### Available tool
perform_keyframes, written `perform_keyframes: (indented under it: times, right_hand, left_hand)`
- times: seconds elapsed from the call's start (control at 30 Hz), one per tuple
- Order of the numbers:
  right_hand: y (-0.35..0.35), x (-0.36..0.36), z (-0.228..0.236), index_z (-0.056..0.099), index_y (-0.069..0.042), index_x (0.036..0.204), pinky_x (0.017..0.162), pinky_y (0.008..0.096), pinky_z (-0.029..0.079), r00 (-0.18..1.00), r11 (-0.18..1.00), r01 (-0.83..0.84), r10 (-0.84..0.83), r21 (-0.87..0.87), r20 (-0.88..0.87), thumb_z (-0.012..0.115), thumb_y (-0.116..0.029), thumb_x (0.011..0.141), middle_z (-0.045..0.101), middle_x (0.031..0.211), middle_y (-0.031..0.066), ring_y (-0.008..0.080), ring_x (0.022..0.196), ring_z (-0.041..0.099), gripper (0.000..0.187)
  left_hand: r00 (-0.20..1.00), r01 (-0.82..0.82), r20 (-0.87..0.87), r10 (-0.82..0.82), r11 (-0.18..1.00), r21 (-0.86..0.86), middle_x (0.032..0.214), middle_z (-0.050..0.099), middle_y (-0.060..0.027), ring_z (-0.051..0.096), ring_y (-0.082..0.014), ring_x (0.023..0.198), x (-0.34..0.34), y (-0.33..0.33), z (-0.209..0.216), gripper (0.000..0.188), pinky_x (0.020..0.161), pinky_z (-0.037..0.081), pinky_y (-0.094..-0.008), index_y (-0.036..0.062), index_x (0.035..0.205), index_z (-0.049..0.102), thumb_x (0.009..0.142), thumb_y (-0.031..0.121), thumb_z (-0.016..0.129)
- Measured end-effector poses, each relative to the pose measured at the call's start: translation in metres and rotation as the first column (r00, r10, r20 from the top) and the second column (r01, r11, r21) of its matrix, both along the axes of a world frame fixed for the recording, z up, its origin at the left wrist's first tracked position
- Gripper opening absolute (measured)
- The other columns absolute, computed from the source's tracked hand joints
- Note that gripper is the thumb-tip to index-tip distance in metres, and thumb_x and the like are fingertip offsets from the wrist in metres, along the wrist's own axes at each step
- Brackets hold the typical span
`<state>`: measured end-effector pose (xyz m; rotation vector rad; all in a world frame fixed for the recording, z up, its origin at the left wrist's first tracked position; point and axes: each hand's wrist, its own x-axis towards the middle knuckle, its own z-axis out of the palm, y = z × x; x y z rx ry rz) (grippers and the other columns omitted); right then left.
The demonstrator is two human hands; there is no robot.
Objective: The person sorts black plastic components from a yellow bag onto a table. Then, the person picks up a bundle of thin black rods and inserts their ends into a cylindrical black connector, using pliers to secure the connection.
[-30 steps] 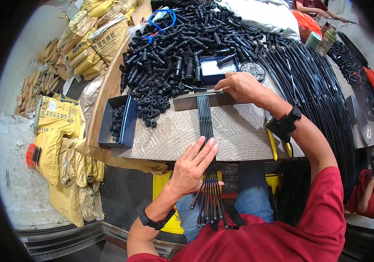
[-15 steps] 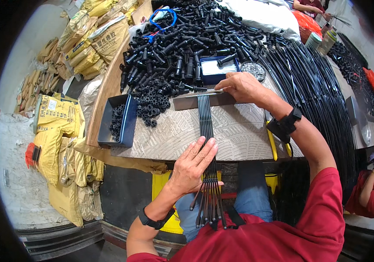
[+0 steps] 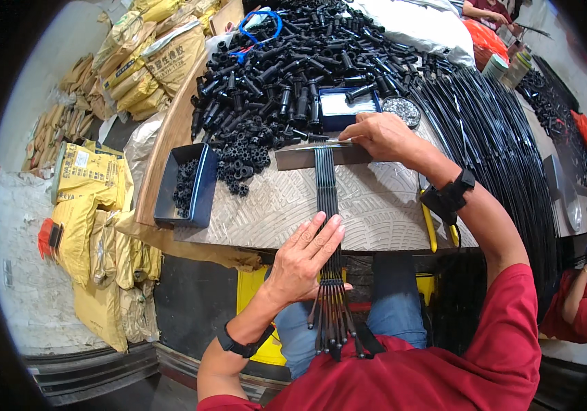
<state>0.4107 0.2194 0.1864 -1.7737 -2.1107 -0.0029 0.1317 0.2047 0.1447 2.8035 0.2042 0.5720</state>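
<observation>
A bundle of thin black rods (image 3: pixel 327 188) has its long axis running fore-and-aft, from a metal plate (image 3: pixel 295 159) on the bench (image 3: pixel 389 226) past the near edge, its knobbed ends fanned toward the red shirt (image 3: pixel 416 377); the left hand's (image 3: pixel 301 264) extended fingers lie over it, one digit beneath, and the right hand's (image 3: pixel 384 137) curled fingers grip the plate. One blue box (image 3: pixel 202 192) contains black rings (image 3: pixel 184 192), another blue box (image 3: pixel 338 124) white strips (image 3: pixel 342 103), a round dish (image 3: pixel 416 122) silvery bits (image 3: pixel 401 107). Yellow sacks (image 3: pixel 95 179) at left bear dark printed characters.
</observation>
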Motion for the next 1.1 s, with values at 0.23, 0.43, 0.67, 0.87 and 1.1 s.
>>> perform_keyframes:
  times: [0.23, 0.43, 0.67, 0.87, 1.1]
  right_hand:
    - [0.009, -0.007, 0.003, 0.066, -0.012, 0.091, 0.059, 0.0367, 0.044, 0.999, 1.0, -0.016, 0.016, -0.007, 0.036, 0.057, -0.011, 0.078, 0.058, 0.075, 0.0082, 0.0271, 0.069, 0.058, 0.016]
    - [0.013, -0.012, 0.007, 0.063, -0.009, 0.085, 0.062, 0.037, 0.046, 0.998, 0.996, 0.009, -0.004, -0.091, 0.063, 0.055, -0.012, 0.079, 0.061, 0.079, 0.0084, 0.0273, 0.074, 0.06, 0.01]
    - [0.019, -0.013, 0.005, 0.059, -0.009, 0.09, 0.064, 0.0402, 0.045, 1.0, 0.992, 0.015, -0.016, -0.123, -0.004, 0.053, -0.014, 0.08, 0.062, 0.079, 0.0119, 0.0307, 0.076, 0.06, 0.013]
    - [0.023, -0.02, -0.001, 0.054, -0.008, 0.098, 0.064, 0.0381, 0.046, 0.999, 1.0, -0.008, 0.009, -0.02, 0.033, 0.053, -0.012, 0.081, 0.061, 0.076, 0.0112, 0.0303, 0.075, 0.06, 0.018]
    - [0.013, 0.005, 0.012, 0.064, -0.01, 0.085, 0.068, 0.0392, 0.047, 0.988, 0.942, 0.152, -0.133, -0.298, 0.083, 0.053, -0.023, 0.079, 0.063, 0.079, 0.0118, 0.0301, 0.078, 0.06, 0.018]
  left_hand:
    - [1.0, 0.001, 0.003, -0.001, 1.0, 0.007, 0.132, 0.042, -0.0132, 0.035, -0.0316, 0.125, -0.001, 0.002, -0.002, 0.078, 0.1, 0.031, -0.042, 0.0009, 0.123, 0.046, 0.069, 0.055, 0.061]
    - [1.0, 0.018, 0.019, -0.018, 1.0, -0.014, 0.133, 0.04, -0.0132, 0.034, -0.0321, 0.126, -0.002, 0.002, -0.003, 0.077, 0.101, 0.03, -0.042, 0.0003, 0.122, 0.046, 0.069, 0.053, 0.062]
    - [0.999, 0.031, 0.011, -0.031, 0.999, -0.012, 0.134, 0.038, -0.0137, 0.033, -0.0331, 0.126, -0.002, 0.002, -0.004, 0.078, 0.101, 0.03, -0.0426, 0.0001, 0.123, 0.045, 0.068, 0.051, 0.063]
    - [0.999, 0.042, 0.021, -0.042, 0.999, -0.011, 0.135, 0.037, -0.0145, 0.033, -0.033, 0.126, -0.003, 0.003, -0.005, 0.079, 0.101, 0.03, -0.0426, -0.0003, 0.124, 0.044, 0.067, 0.05, 0.064]
    - [0.999, 0.044, 0.016, -0.045, 0.999, 0.03, 0.134, 0.039, -0.0143, 0.035, -0.0337, 0.125, -0.004, 0.005, -0.004, 0.08, 0.1, 0.03, -0.0432, -0.0001, 0.124, 0.045, 0.07, 0.057, 0.06]
